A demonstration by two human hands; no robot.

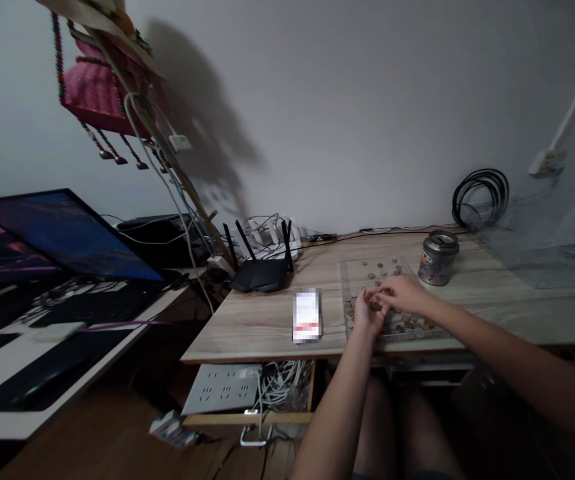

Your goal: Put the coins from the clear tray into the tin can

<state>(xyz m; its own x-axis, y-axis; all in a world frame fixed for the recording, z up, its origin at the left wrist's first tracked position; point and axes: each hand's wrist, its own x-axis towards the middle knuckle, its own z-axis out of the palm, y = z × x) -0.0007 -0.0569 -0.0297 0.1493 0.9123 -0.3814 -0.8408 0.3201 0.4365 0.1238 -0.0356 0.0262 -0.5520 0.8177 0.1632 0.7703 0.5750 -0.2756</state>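
Observation:
My left hand [369, 315] is cupped palm up above a shallow clear tray [343, 288], with coins [376, 307] in its palm. My right hand [403, 295] reaches across from the right, its fingertips pinched together over the left hand's fingers. Whatever lies between those fingertips is too small to make out. Loose coins [410, 325], silver and brass coloured, are scattered in the tray around and beneath both hands. Behind them to the right, a round printed tin [437, 259] with a slotted lid stands upright.
A phone [307, 316] with a lit screen lies left of the tray. Farther back is a black router [260, 275] with raised antennas. Below the table edge, an open drawer [247, 419] holds a power strip [223, 389] and white cables. Coiled black cable [481, 197] leans against the wall.

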